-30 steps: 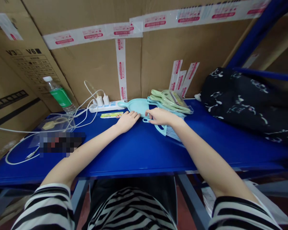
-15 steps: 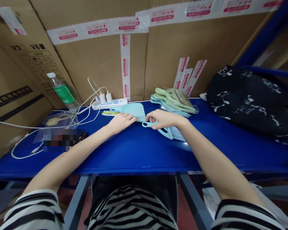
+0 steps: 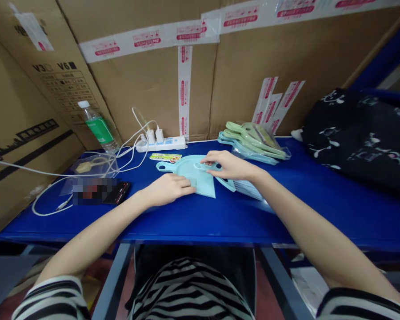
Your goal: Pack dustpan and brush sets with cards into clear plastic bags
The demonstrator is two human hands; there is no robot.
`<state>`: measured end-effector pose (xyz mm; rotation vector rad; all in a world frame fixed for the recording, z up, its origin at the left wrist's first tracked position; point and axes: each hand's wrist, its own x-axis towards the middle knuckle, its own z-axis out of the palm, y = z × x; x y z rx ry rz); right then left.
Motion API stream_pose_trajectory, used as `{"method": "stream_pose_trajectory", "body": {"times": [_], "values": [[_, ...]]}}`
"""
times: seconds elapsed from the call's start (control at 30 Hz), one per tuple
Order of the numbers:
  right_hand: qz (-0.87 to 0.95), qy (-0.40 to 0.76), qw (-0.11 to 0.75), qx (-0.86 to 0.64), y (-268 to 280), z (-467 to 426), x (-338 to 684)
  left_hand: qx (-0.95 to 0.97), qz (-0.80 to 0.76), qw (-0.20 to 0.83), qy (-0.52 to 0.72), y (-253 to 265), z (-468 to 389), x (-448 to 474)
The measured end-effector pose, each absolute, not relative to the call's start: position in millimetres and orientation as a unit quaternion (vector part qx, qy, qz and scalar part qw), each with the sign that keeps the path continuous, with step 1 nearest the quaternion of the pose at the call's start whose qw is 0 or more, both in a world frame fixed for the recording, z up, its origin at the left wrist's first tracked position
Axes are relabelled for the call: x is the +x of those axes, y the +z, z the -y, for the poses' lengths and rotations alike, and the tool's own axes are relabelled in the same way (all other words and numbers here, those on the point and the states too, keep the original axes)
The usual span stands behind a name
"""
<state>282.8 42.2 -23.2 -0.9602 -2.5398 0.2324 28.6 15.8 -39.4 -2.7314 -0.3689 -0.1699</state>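
The left hand [image 3: 168, 188] lies flat, fingers [image 3: 184, 183] stretched and gripping nothing, pressing the pale blue dustpan [image 3: 190, 172] onto the blue counter [image 3: 220, 213]. The right hand [image 3: 228, 164] curls loosely over the looped handle of a comb-toothed brush [image 3: 231, 183] lying across the dustpan.

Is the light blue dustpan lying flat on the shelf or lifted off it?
Flat: the light blue dustpan lies on the blue shelf, left hand pressing its near edge, right hand at its far side.
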Motion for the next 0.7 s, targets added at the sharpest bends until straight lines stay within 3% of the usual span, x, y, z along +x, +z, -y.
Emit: {"method": "stream_pose_trajectory", "body": {"times": [0.27,0.7], "values": [[0.911,0.119,0.246,-0.309,-36.7,-27.3,250.1,-0.975,0.028,0.173,-0.140,-52.6,7.1,46.5],[0.910,0.137,0.302,-0.248,-47.4,-18.9,227.0,-0.975,-0.009,0.140,-0.174,-58.9,13.3,51.5]]}}
